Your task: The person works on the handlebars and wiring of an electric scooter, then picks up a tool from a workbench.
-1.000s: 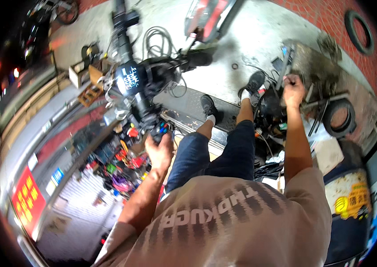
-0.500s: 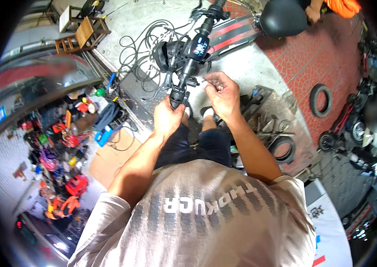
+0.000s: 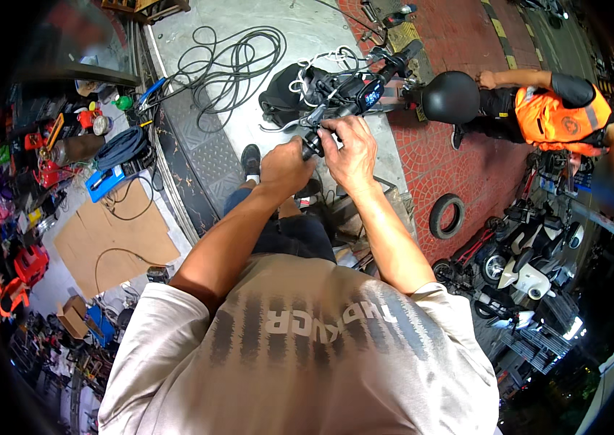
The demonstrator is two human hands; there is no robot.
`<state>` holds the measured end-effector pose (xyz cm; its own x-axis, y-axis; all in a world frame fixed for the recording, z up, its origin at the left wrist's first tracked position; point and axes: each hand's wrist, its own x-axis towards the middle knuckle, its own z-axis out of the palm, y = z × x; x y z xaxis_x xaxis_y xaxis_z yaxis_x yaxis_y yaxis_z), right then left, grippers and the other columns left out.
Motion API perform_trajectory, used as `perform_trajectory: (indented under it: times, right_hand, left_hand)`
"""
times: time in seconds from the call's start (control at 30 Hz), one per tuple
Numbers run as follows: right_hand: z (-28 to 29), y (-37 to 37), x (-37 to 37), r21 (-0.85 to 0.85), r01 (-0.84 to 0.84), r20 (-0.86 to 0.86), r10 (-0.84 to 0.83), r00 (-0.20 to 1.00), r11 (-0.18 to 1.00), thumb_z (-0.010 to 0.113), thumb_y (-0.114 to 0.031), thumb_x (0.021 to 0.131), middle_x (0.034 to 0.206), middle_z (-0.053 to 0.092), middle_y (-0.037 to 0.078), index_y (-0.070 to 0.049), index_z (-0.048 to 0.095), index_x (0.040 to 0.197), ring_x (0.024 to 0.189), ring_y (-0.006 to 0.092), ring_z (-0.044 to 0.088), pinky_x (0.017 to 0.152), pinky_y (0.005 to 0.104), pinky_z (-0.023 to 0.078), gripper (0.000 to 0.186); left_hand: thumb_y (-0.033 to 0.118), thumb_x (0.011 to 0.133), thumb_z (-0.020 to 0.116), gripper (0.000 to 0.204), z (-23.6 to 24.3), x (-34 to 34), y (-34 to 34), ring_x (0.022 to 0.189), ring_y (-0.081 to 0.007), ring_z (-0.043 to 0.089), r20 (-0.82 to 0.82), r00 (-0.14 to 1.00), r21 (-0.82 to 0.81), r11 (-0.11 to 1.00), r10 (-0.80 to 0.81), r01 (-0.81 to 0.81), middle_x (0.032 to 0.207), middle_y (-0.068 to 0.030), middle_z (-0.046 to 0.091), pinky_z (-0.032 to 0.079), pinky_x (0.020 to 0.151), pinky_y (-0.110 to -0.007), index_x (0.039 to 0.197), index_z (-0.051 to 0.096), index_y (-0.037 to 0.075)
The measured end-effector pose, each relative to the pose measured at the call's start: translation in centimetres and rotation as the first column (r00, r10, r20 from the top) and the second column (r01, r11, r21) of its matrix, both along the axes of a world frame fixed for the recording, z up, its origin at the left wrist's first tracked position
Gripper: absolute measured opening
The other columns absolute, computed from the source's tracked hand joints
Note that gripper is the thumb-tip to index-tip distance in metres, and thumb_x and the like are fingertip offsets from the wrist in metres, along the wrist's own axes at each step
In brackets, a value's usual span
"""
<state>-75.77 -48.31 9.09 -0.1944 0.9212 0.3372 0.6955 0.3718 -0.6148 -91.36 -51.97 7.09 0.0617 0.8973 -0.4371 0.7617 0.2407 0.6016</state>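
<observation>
My left hand (image 3: 286, 165) is closed around the black grip at the near end of a handlebar (image 3: 394, 64). My right hand (image 3: 348, 151) is on the same bar just right of it, fingers bent over the controls by the grip (image 3: 312, 141). A small lit display (image 3: 371, 95) sits mid-bar, with black and white cables tangled about it. A black bag-like item (image 3: 281, 101) hangs at the bar's left. Beyond the bar is a rounded black object (image 3: 449, 97), seat or helmet, I cannot tell which.
A person in an orange vest (image 3: 559, 119) stands at the right. Coiled black cable (image 3: 238, 54) lies on pale floor. A loose tyre (image 3: 446, 216) lies on red paving, near parked scooters (image 3: 513, 254). Left are cardboard (image 3: 107, 243) and cluttered tools (image 3: 35, 264).
My right hand has moved from out at the right, then raised beside the bar, onto the controls. The view has turned, bringing more of the orange-vested person into sight.
</observation>
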Motion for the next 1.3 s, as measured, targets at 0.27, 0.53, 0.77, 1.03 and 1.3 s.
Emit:
perform_trajectory:
  times: [0.27, 0.53, 0.77, 1.03, 1.3]
  right_hand:
    - [0.2, 1.3, -1.5, 0.005, 0.022, 0.093, -0.023, 0.995, 1.000, 0.081, -0.011, 0.080, 0.089, 0.069, 0.008, -0.009, 0.075, 0.092, 0.088, 0.0310, 0.065, 0.077, 0.0426, 0.054, 0.013]
    - [0.1, 1.9, -2.1, -0.013, 0.049, 0.141, -0.047, 0.989, 0.999, 0.082, -0.013, 0.079, 0.090, 0.069, 0.006, -0.011, 0.076, 0.093, 0.089, 0.0302, 0.064, 0.077, 0.0421, 0.054, 0.015]
    - [0.5, 2.7, -2.5, 0.012, 0.042, 0.074, -0.043, 0.996, 0.999, 0.083, -0.009, 0.080, 0.092, 0.069, 0.010, -0.007, 0.076, 0.099, 0.084, 0.0283, 0.066, 0.073, 0.0391, 0.053, 0.020]
    - [-2.7, -2.2, 6.0, -0.358, 0.485, -0.246, -0.582, 0.775, 0.798, 0.078, -0.010, 0.092, 0.073, 0.061, 0.004, -0.001, 0.070, 0.087, 0.065, 0.0119, 0.051, 0.060, 0.0292, 0.044, 0.013]
    - [-20.1, -22.8, 18.0, -0.597, 0.770, 0.387, -0.761, 0.522, 0.224, 0.073, -0.029, 0.086, 0.087, 0.073, 0.025, -0.003, 0.074, 0.089, 0.086, 0.0417, 0.073, 0.075, 0.0479, 0.056, 0.026]
  left_hand:
    - [0.026, 0.085, 0.072, 0.036, 0.1, -0.6, 1.1, 0.096, -0.0447, 0.073, 0.032, 0.999, -0.068, 0.998, 0.008, -0.005, 0.096, -0.0266, 0.074, 0.057, 0.089, -0.053, 0.105, 0.064, -0.004]
    - [0.027, 0.085, 0.072, 0.040, -0.5, -0.7, 1.8, 0.099, -0.0456, 0.072, 0.023, 1.000, -0.084, 0.996, -0.009, 0.011, 0.100, -0.0286, 0.074, 0.057, 0.091, -0.053, 0.109, 0.064, -0.004]
    - [0.027, 0.085, 0.072, 0.039, -0.6, -1.0, 2.4, 0.098, -0.0445, 0.073, 0.038, 0.999, -0.100, 0.995, 0.000, 0.004, 0.098, -0.0269, 0.074, 0.057, 0.089, -0.053, 0.108, 0.063, -0.003]
    - [0.030, 0.086, 0.076, 0.038, -1.7, -0.9, 3.5, 0.095, -0.0466, 0.071, 0.051, 0.998, -0.115, 0.993, 0.032, -0.026, 0.096, -0.0253, 0.074, 0.055, 0.083, -0.054, 0.104, 0.061, 0.000]
    - [0.019, 0.086, 0.072, 0.031, -2.0, -0.7, 3.4, 0.074, -0.0268, 0.068, 0.011, 1.000, 0.007, 1.000, 0.014, -0.014, 0.082, -0.0192, 0.071, 0.054, 0.073, -0.042, 0.105, 0.067, -0.005]
